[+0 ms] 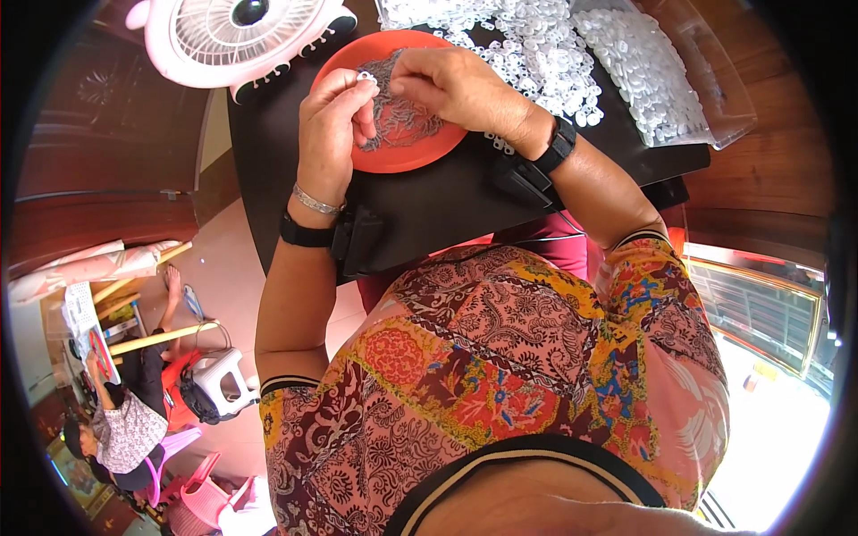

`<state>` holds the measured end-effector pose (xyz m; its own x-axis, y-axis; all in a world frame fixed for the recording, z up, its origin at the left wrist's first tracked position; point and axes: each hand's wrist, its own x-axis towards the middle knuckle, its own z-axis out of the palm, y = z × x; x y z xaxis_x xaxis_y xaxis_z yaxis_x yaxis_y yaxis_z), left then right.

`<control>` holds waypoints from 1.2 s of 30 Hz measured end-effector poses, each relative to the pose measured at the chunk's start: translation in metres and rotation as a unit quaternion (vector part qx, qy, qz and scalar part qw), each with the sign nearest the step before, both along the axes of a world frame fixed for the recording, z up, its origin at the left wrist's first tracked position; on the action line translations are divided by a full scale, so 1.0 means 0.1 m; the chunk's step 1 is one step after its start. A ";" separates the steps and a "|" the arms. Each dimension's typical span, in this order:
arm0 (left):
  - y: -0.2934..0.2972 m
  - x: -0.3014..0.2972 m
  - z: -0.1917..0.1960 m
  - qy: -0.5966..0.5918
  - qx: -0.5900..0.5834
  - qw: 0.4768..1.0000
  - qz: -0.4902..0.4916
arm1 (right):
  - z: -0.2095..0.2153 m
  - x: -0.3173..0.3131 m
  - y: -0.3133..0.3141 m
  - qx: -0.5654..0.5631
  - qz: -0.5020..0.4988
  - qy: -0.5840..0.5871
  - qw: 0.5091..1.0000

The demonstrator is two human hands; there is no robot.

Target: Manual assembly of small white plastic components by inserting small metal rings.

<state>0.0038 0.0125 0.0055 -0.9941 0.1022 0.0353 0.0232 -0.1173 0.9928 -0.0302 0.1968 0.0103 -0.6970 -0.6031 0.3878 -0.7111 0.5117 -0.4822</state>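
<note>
Both forearms rise from the lower edge, bent at the elbows over a black table (429,205). Left hand (332,134) curls upright, thumb and forefinger pinching a small white ring (365,78). Just to its right, the right hand (456,85) arches palm-down, fingers pinched on a grey chain of rings (398,112) over an orange plate (420,147). Beyond the knuckles lies a pile of white rings (545,54).

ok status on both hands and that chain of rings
Left hand pinching a small white ring. Right hand holding the linked chain over the orange plate. Nothing in the way.
</note>
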 end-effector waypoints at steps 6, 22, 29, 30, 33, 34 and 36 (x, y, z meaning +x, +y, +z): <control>0.05 0.02 -0.04 -0.007 0.019 0.999 -0.040 | 0.01 0.02 -0.02 -0.149 0.004 -0.228 0.962; 0.02 0.03 0.00 -0.025 -0.015 0.997 -0.078 | -0.04 -0.10 0.05 -0.257 0.088 -0.329 0.905; 0.04 0.04 0.00 -0.024 -0.022 0.997 -0.076 | -0.02 -0.08 0.04 -0.202 0.069 -0.311 0.926; 0.04 0.04 -0.01 -0.020 -0.021 0.996 -0.080 | -0.02 -0.07 0.04 -0.199 0.065 -0.297 0.932; 0.04 0.05 0.02 -0.020 -0.040 0.996 -0.080 | 0.05 -0.04 0.03 -0.182 0.055 -0.290 0.938; 0.05 0.05 0.02 -0.020 -0.040 0.996 -0.081 | 0.04 -0.04 0.03 -0.182 0.054 -0.290 0.938; 0.05 0.05 0.02 -0.022 -0.043 0.996 -0.079 | 0.01 -0.05 0.03 -0.184 0.055 -0.267 0.944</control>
